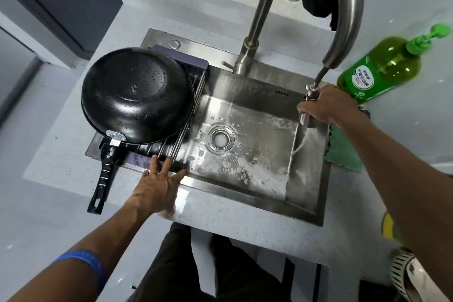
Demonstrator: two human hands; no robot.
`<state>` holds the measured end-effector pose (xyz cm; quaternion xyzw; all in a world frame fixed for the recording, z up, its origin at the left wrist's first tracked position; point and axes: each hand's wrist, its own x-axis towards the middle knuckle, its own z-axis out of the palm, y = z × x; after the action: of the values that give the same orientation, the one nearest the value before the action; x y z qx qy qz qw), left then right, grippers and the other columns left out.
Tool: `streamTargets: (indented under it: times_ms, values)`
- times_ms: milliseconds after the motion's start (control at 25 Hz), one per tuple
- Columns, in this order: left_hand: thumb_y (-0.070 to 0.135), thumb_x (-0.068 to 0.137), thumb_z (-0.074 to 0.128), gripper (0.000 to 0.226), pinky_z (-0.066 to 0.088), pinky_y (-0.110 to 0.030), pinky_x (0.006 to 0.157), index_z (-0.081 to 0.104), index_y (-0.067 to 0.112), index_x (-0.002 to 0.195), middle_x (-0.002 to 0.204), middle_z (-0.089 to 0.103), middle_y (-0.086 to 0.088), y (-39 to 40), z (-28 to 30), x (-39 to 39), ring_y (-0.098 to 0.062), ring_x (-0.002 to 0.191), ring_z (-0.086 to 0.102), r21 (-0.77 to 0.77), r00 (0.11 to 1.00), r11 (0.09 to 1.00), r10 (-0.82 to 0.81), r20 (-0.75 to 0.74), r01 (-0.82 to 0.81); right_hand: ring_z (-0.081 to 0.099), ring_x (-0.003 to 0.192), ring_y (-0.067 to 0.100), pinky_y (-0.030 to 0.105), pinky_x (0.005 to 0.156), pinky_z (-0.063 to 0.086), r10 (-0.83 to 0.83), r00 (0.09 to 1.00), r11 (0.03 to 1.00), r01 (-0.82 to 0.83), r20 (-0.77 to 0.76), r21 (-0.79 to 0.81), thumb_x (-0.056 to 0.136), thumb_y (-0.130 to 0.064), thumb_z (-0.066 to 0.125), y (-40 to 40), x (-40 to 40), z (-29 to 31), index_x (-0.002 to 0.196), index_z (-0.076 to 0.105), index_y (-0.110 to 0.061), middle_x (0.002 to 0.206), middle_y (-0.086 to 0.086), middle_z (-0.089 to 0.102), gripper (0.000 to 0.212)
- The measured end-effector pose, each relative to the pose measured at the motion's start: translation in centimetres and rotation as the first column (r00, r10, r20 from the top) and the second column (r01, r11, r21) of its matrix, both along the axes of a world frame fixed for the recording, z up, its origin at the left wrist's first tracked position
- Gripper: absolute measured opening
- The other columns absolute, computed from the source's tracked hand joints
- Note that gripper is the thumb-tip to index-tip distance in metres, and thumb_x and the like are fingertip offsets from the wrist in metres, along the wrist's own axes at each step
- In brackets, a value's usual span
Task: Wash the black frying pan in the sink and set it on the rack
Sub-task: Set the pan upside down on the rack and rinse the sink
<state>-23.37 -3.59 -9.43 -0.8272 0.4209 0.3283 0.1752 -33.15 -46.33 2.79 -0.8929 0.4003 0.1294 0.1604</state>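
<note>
In the foamy sink point(306, 206), right grip point(326, 105) clasps the sprayer point(309, 108); left grip point(159, 186) lies flat.

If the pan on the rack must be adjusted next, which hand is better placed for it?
Left. The left hand lies open at the rack edge, close to the frying pan handle. The right hand grips the spray head across the sink.

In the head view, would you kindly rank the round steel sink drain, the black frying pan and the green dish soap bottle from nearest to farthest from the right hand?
From the right hand, which grips the pull-out faucet sprayer head:
1. Green dish soap bottle, just beyond it on the right counter.
2. Round steel sink drain, in the basin floor to its left.
3. Black frying pan, upside down on the rack at the sink's far left.
</note>
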Motion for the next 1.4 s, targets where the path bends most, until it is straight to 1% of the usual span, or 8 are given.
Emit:
streamTargets:
  times_ms: [120, 240, 560, 800, 1000, 1080, 1160, 1400]
  values:
    - [0.056, 0.083, 0.063, 0.099, 0.028, -0.059, 0.112, -0.008, 0.041, 0.151, 0.160, -0.015, -0.016, -0.5, 0.7, -0.2, -0.054, 0.140, -0.015, 0.034, 0.999, 0.999, 0.018, -0.031, -0.017, 0.054, 0.059, 0.013, 0.024, 0.052, 0.033, -0.029, 0.999, 0.997, 0.030, -0.014, 0.071, 0.074, -0.047, 0.075, 0.4, -0.2, 0.2, 0.075, 0.055, -0.021, 0.070, -0.004, 0.058, 0.033]
    - [0.059, 0.076, 0.070, 0.111, 0.027, -0.058, 0.113, -0.009, 0.038, 0.151, 0.159, -0.016, -0.016, -0.8, 1.5, -0.3, -0.054, 0.140, -0.014, 0.070, 1.000, 0.998, 0.006, -0.030, -0.004, 0.057, 0.061, 0.015, 0.025, 0.053, 0.035, -0.047, 0.999, 0.987, 0.049, -0.016, 0.151, 0.072, -0.043, 0.077, 0.7, -0.4, 0.3, 0.074, 0.061, -0.020, 0.069, -0.003, 0.062, 0.029]
    - [0.041, 0.087, 0.064, 0.097, 0.026, -0.057, 0.113, -0.008, 0.038, 0.152, 0.159, -0.015, -0.015, -0.9, 2.4, -0.5, -0.053, 0.140, -0.015, 0.060, 1.000, 0.998, 0.010, -0.021, -0.008, 0.066, 0.066, 0.021, 0.029, 0.060, 0.045, -0.041, 0.999, 0.956, 0.038, 0.002, 0.290, 0.070, -0.034, 0.078, 1.7, -0.7, -0.1, 0.064, 0.071, -0.016, 0.063, 0.000, 0.069, 0.021]
    - [0.038, 0.087, 0.064, 0.097, 0.025, -0.059, 0.113, -0.008, 0.036, 0.152, 0.159, -0.017, -0.016, -0.8, 2.3, -0.4, -0.053, 0.140, -0.014, 0.053, 1.000, 0.999, 0.004, -0.011, -0.003, 0.060, 0.051, 0.017, 0.023, 0.051, 0.044, -0.078, 0.996, 0.889, 0.048, 0.047, 0.456, 0.073, -0.024, 0.077, 3.0, -0.2, -0.1, 0.057, 0.072, -0.012, 0.051, 0.000, 0.065, 0.021]
    - [0.062, 0.073, 0.071, 0.115, 0.024, -0.059, 0.113, -0.009, 0.036, 0.152, 0.158, -0.017, -0.015, -0.8, 1.9, -0.4, -0.054, 0.139, -0.014, 0.084, 1.000, 0.996, -0.020, -0.014, 0.021, 0.049, 0.037, 0.008, 0.016, 0.042, 0.037, -0.176, 0.976, 0.815, 0.070, 0.130, 0.575, 0.079, -0.015, 0.075, 5.1, 0.2, -0.5, 0.048, 0.063, -0.014, 0.044, -0.001, 0.055, 0.032]
    - [0.064, 0.071, 0.071, 0.116, 0.026, -0.060, 0.112, -0.008, 0.037, 0.152, 0.159, -0.016, -0.016, -0.7, 1.7, -0.3, -0.054, 0.139, -0.014, 0.075, 1.000, 0.997, -0.013, -0.013, 0.014, 0.042, 0.028, 0.004, 0.013, 0.032, 0.029, -0.180, 0.975, 0.795, 0.066, 0.130, 0.603, 0.081, -0.017, 0.074, 5.9, 0.5, -0.4, 0.047, 0.060, -0.016, 0.037, -0.005, 0.050, 0.036]
    - [0.063, 0.070, 0.072, 0.116, 0.026, -0.061, 0.112, -0.006, 0.037, 0.152, 0.160, -0.015, -0.015, -0.6, 1.4, -0.3, -0.054, 0.140, -0.014, 0.065, 1.000, 0.998, -0.006, -0.011, 0.007, 0.036, 0.027, 0.006, 0.014, 0.033, 0.024, -0.163, 0.976, 0.778, 0.040, 0.141, 0.627, 0.082, -0.019, 0.072, 6.6, 0.9, -0.4, 0.042, 0.057, -0.017, 0.036, -0.001, 0.045, 0.043]
    - [0.058, 0.065, 0.079, 0.121, 0.019, -0.061, 0.113, -0.005, 0.040, 0.151, 0.160, -0.017, -0.013, -0.5, 1.0, -0.4, -0.053, 0.139, -0.019, 0.061, 1.000, 0.998, 0.022, -0.022, -0.021, 0.042, 0.044, 0.020, 0.021, 0.042, 0.028, -0.175, 0.971, 0.738, 0.021, 0.162, 0.674, 0.080, -0.032, 0.072, 9.8, 2.4, -1.2, 0.066, 0.069, -0.005, 0.053, 0.016, 0.053, 0.031]
